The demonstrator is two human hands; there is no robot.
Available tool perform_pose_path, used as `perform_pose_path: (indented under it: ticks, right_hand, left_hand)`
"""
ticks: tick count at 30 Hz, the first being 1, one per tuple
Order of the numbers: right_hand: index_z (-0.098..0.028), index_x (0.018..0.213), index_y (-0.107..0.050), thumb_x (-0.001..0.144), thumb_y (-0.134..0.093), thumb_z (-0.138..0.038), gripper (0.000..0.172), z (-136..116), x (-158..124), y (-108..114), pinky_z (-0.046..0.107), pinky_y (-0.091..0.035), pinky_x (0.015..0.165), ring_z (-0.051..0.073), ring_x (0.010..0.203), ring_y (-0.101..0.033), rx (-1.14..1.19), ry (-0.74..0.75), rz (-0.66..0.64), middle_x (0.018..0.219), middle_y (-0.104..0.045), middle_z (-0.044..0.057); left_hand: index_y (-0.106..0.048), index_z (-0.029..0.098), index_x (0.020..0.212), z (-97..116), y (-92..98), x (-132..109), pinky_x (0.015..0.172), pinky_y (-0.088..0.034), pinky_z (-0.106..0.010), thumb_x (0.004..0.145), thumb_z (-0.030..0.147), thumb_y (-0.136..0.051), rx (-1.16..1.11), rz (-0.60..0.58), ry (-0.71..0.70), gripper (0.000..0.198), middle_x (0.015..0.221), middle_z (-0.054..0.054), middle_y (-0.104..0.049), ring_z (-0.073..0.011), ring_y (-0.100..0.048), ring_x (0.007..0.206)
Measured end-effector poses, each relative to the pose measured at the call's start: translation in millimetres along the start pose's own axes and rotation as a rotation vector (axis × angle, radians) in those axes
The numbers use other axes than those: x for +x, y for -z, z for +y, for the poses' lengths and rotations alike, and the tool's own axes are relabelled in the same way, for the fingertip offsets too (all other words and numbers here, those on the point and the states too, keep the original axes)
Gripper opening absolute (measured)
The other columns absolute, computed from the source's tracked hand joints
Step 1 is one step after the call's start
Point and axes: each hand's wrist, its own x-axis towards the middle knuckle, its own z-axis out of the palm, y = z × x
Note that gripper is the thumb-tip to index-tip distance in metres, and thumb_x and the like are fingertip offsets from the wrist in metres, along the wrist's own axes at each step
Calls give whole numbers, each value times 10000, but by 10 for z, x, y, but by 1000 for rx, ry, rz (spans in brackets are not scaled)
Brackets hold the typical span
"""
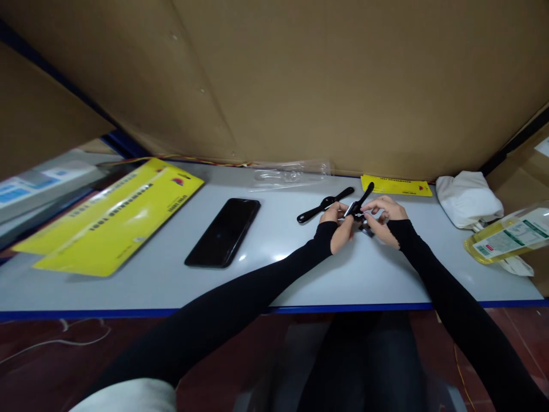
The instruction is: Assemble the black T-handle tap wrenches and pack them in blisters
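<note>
Grasping a black tool [358, 206], the left hand [340, 230] curls; the right hand [387, 217] half-curls beside it, its hold unclear.

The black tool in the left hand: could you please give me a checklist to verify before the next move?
1. Left hand holds the black tool: ok.
2. Right hand grips it too: cannot tell, contact too small to see.
3. Second black tool lies on the table: ok, near the left hand.
4. Phone apart from both hands: ok.
5. Bottle closed: cannot tell, the picture edge cuts it off.
</note>
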Motion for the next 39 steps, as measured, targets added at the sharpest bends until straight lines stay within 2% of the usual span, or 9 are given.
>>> perform_pose_path:
  ticks: [4, 8, 11, 15, 21, 25, 29, 36, 39]
  right_hand:
    - [-212, 998, -783, 753, -741, -220, 249, -62, -10, 12, 228, -440, 493, 162, 773, -599, 35, -21, -63, 990, -622, 71]
    - [-204, 818, -780, 810, -684, -189, 97, -74, -5, 9, 230, -410, 518, 102, 657, -517, 12, -67, -106, 981, -621, 51]
    - [-206, 699, -718, 817, -620, -141, 166, -53, -7, 4, 252, -458, 583, 198, 874, -578, -11, -29, -71, 1009, -650, 84]
    - [-232, 842, -732, 750, -728, -170, 111, -30, -23, -15, 285, -497, 611, 287, 1048, -546, -67, -12, 12, 1052, -654, 107]
    - [-225, 821, -778, 830, -630, -151, 165, -20, -1, -8, 300, -503, 627, 254, 953, -575, -65, 29, 6, 987, -679, 103]
    - [-221, 961, -797, 818, -722, -257, 164, -55, 3, -3, 259, -442, 531, 217, 868, -589, -35, -14, 12, 997, -661, 99]
    - [-223, 946, -814, 804, -764, -289, 165, -60, -11, -7, 242, -427, 525, 144, 726, -567, -19, -23, -59, 984, -648, 71]
    - [-236, 783, -779, 828, -671, -176, 132, -62, -17, 10, 284, -483, 621, 209, 879, -593, -8, 70, -102, 989, -715, 72]
    - [-253, 930, -788, 796, -691, -152, 194, -94, -16, 12, 311, -509, 630, 270, 996, -575, -17, 71, -62, 976, -734, 80]
  left_hand:
    - [-554, 218, 929, -4, 0, -14, 421, -386, -219, 825, 318, -687, 17, 10, -51, 196, 773, 7, -678, -85, -528, 421]
    - [-558, 215, 901, -4, -3, -11, 419, -385, -217, 817, 311, -685, 38, 3, -59, 180, 739, 17, -658, -83, -521, 409]
    - [-561, 216, 901, -9, -4, -6, 418, -389, -222, 823, 317, -671, 42, -14, -69, 169, 770, 8, -676, -84, -523, 405]
    - [-561, 215, 909, -14, -3, -5, 416, -390, -220, 822, 325, -673, 29, -6, -79, 180, 766, 7, -677, -87, -531, 413]
    - [-550, 214, 925, -7, -7, -11, 403, -380, -215, 833, 338, -667, 13, 1, -62, 194, 792, -1, -698, -76, -513, 390]
    - [-566, 210, 930, -6, -7, -18, 413, -388, -216, 821, 343, -694, 18, -2, -65, 215, 765, 7, -673, -79, -518, 403]
    - [-560, 209, 915, -5, -8, -20, 416, -391, -215, 820, 346, -699, 13, 6, -63, 217, 780, 3, -671, -75, -514, 412]
    - [-567, 213, 920, -1, -6, -15, 441, -419, -230, 820, 325, -678, 35, 13, -54, 187, 784, 0, -683, -91, -531, 422]
    - [-566, 216, 924, 0, -5, -16, 446, -425, -233, 822, 317, -674, 35, 7, -52, 180, 760, 4, -684, -96, -533, 422]
